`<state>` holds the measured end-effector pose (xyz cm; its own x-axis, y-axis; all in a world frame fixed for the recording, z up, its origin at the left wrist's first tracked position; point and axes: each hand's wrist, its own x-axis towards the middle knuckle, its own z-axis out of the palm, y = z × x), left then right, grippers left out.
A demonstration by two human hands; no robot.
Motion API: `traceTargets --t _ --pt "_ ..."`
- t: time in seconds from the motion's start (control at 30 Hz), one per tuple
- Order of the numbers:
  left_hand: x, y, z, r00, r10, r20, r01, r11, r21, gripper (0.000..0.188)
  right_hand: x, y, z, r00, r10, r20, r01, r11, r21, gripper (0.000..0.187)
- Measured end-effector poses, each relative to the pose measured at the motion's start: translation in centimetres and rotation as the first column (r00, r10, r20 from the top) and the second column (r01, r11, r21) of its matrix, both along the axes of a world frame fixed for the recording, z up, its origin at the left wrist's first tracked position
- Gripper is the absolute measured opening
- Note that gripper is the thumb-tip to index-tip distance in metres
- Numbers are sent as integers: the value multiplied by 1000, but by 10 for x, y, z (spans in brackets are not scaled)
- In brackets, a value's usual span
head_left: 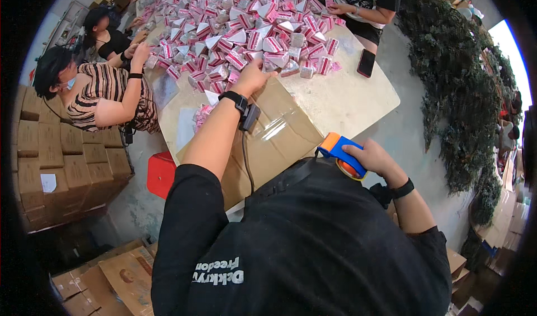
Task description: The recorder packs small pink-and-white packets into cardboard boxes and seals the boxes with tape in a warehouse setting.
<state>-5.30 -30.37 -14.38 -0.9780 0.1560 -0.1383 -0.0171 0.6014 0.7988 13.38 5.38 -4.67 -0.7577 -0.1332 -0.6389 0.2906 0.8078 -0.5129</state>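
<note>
A brown cardboard box (288, 111) lies in front of me at the table's near side, with glossy clear tape along its top. My left hand (254, 80) grips the box's far edge, thumb apart from the fingers; some fingertips are hidden. My right hand (372, 156) is closed around a blue and orange tape dispenser (337, 146) beside the box's near right corner. Small pink-and-white wedge-shaped packs (238, 58) are heaped just beyond my left hand.
The pale table (358, 100) carries a black phone (366, 63) at its right. People sit at left and stand at far right. A red stool (161, 175) and stacked cartons (70, 162) are at left. Dark green artificial foliage (447, 75) lies along the right.
</note>
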Motion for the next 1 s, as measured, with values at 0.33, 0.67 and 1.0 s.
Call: traceTargets --t 0.33,0.67,1.0 --pt "38 58 53 934 -350 -76 218 724 -655 55 5 -10 19 978 109 -180 -99 993 64 60" --pt "43 62 45 959 -281 -45 177 713 -678 45 49 67 -14 986 169 2 -163 948 275 64" --pt "66 59 44 952 -260 -162 83 728 -681 67 23 52 36 939 -316 -135 230 870 -436 42"
